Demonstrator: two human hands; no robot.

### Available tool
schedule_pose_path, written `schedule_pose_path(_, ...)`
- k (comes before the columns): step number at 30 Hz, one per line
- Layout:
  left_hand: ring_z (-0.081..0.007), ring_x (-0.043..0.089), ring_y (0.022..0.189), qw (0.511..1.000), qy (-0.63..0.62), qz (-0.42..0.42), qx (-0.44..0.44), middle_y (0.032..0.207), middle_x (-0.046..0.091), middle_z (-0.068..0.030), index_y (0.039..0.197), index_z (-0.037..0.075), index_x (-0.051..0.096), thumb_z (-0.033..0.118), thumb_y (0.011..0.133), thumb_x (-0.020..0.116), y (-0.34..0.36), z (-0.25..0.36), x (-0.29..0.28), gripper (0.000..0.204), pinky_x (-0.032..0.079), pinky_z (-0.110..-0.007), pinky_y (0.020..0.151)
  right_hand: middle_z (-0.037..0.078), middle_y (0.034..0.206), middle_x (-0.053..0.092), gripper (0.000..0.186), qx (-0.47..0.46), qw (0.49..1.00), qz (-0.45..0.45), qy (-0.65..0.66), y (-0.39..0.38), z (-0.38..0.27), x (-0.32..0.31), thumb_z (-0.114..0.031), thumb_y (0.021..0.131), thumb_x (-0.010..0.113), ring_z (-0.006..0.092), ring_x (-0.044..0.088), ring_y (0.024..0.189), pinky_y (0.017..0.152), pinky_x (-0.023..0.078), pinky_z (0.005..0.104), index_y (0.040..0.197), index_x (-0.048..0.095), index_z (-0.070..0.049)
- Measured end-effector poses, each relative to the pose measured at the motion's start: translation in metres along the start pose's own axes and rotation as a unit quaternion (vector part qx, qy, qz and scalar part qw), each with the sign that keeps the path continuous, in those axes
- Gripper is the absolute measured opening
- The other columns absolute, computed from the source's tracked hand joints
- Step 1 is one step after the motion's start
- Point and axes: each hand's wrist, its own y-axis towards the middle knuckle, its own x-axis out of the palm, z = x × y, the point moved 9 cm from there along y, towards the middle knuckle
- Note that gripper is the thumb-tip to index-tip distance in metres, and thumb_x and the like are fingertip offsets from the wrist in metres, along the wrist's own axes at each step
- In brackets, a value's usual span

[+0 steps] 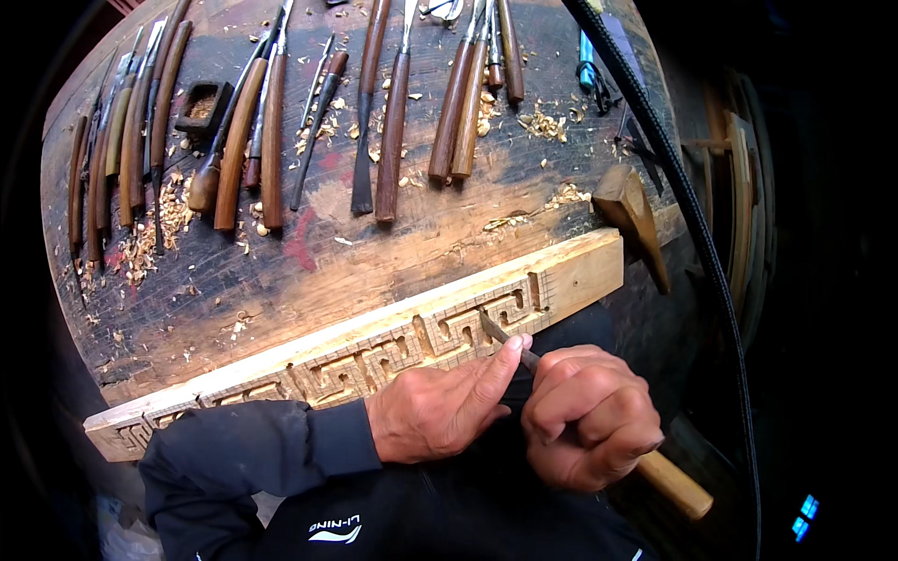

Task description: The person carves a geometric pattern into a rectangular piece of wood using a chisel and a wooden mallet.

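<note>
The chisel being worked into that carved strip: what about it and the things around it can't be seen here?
Head view only:
- Chisel: its mid-shaft is hidden inside the right hand; the cutting edge is too small to make out.
- Carved strip: its near edge is covered by the left hand and sleeve.
- Tool row: the tips of several are cut off by the top edge.

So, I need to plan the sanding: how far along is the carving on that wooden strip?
Key-pattern cuts run along most of the wooden strip, from its left end up to the chisel. The right hand holds the chisel by its handle, the left hand steadies the blade, and the tip sits in the rightmost motif. Beyond it, the strip's right end is bare and uncut.
</note>
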Motion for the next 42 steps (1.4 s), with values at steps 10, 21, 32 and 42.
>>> schedule_pose_path(10,-0.0194,0.081,0.091,0.992,-0.078,-0.04,0.088,0.125,0.08,-0.0165,0.162,-0.009,0.056,0.007,0.101,0.072,-0.006,0.011,0.009,0.065,0.066,-0.03,0.065,0.007,0.083,0.056,0.04,-0.142,0.977,0.157,-0.033,-0.097,-0.065,-0.012,-0.044,0.121,0.058,0.0202,0.055,0.055,0.047,0.052,0.0317,0.102,0.048,-0.01)
schedule_pose_path(21,-0.0319,0.084,0.113,0.99,-0.061,-0.048,0.117,0.128,0.081,-0.0206,0.147,-0.009,0.068,0.009,0.096,0.087,-0.005,0.016,0.008,0.057,0.072,-0.037,0.091,0.013,0.099,0.063,0.041,-0.281,0.943,0.128,-0.125,-0.079,-0.089,-0.021,-0.045,0.124,0.048,0.0231,0.062,0.053,0.046,0.055,0.0386,0.138,0.051,-0.006)
schedule_pose_path(32,-0.0357,0.083,0.118,0.989,-0.139,-0.006,0.058,0.143,0.077,-0.0262,0.163,-0.004,0.053,0.008,0.093,0.091,-0.007,0.008,0.004,0.08,0.07,-0.041,0.099,-0.003,0.073,0.063,0.049,-0.084,0.964,0.244,0.071,-0.075,-0.053,-0.03,-0.05,0.12,0.06,0.0115,0.048,0.054,0.059,0.035,0.0262,0.086,0.055,-0.016)
schedule_pose_path(42,-0.0371,0.077,0.131,0.996,-0.068,-0.039,0.039,0.152,0.072,-0.0244,0.163,-0.007,0.051,0.009,0.091,0.09,-0.006,0.004,0.009,0.083,0.066,-0.042,0.109,0.007,0.064,0.066,0.065,-0.096,0.981,0.159,0.056,-0.068,-0.037,-0.031,-0.055,0.124,0.042,0.0136,0.054,0.043,0.039,0.04,0.0249,0.076,0.047,-0.012)
